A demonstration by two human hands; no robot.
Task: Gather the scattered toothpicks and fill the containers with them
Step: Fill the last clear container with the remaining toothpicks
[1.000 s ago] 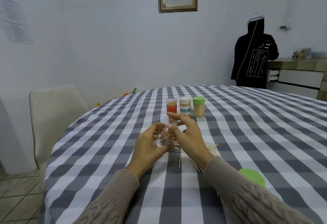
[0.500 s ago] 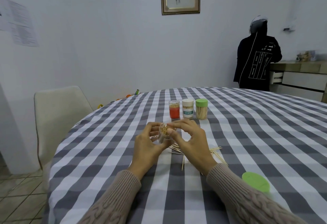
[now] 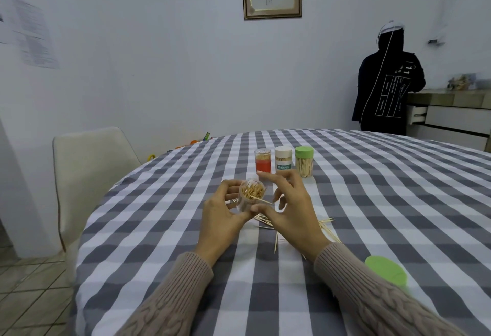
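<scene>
Left hand [image 3: 223, 213] is gripping the clear container [image 3: 251, 195], nearly full; right hand [image 3: 289, 208] is hovering with loosely spread fingers, grasping nothing. Scattered toothpicks [image 3: 325, 225] are awaiting collection on the tablecloth [image 3: 385, 189]; three containers [image 3: 283, 159] are standing filled.

Cool, even, rather dim light fills the room with only faint shadows under the hands, no glare, slight softness throughout, and wide-angle bending of the wall and table toward the edges.

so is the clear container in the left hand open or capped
Open: the clear container in the left hand shows toothpick tips at its uncovered mouth; a green lid lies apart on the tablecloth.
</scene>
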